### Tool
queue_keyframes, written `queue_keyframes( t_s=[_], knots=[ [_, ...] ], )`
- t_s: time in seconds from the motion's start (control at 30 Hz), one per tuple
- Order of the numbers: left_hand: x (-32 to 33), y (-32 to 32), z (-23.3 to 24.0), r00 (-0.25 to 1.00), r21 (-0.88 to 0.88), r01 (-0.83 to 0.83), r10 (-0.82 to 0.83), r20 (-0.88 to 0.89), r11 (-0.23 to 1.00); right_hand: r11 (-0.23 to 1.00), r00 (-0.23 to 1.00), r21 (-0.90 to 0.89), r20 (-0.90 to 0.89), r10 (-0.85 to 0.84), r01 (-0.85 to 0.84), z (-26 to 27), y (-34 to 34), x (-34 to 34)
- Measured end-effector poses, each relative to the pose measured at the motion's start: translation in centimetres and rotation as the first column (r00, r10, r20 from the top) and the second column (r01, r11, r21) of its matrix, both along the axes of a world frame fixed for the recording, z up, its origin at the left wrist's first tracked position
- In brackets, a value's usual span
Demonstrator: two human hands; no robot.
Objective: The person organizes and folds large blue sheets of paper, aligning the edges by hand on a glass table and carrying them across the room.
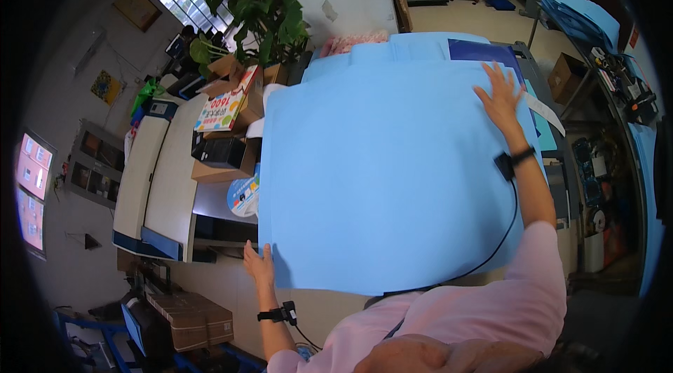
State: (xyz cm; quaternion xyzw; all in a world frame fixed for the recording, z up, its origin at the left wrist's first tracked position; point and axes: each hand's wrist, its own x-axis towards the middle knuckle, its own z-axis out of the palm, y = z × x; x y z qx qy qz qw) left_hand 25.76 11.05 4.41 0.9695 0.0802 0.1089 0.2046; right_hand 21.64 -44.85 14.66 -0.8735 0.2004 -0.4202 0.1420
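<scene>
Large light-blue sheets (389, 173) lie stacked before me, their near edge against my body. My right hand (499, 97) rests with spread fingers on the top sheet near its far right corner. At the near left corner, my left hand (259, 265) is beside the sheets' left edge, thumb at the edge and the other fingers apart; whether it touches the edge cannot be told. Both wrists wear black straps with small devices and cables. More blue sheets (326, 65) and a dark-blue sheet (481, 48) show beyond the far edge.
Cardboard boxes (223, 170), a colourful book (227, 105) and a round printed fan (244, 197) are at the left. A wide-format machine (150, 162) stands farther left. A cluttered rack (604, 89) is at the right. A taped carton (194, 320) sits low at the left.
</scene>
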Motion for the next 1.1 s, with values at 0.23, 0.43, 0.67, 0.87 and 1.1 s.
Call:
queue_keyframes(
  t_s=[0.23,0.43,0.67,0.87,1.1],
  knots=[
    [-4.9,-4.5,-0.9,0.968,-0.376,-0.140,0.047,-0.246,0.916,0.861,0.848,0.004,-0.178,-0.500,0.509,-4.5,-1.6,-19.3],
    [-4.9,-9.4,-0.1,0.956,-0.820,-0.093,-0.181,-0.232,0.564,0.542,0.656,0.370,-0.421,-0.626,0.755,-13.7,-3.3,-30.6],
    [-1.6,-12.1,0.4,0.953,-0.767,0.197,-0.303,0.004,0.610,0.152,0.892,0.986,0.010,-0.452,0.066,-9.9,-0.3,-26.6],
    [2.5,-12.8,1.0,0.974,-0.642,0.210,-0.217,0.069,0.737,0.272,0.903,0.962,0.122,-0.411,-0.006,-9.2,0.2,-23.1],
    [4.0,-11.2,-4.2,0.972,-0.534,0.235,-0.188,0.141,0.812,0.272,0.558,0.548,-0.467,-0.686,0.791,-11.4,0.4,-23.6]
  ],
)
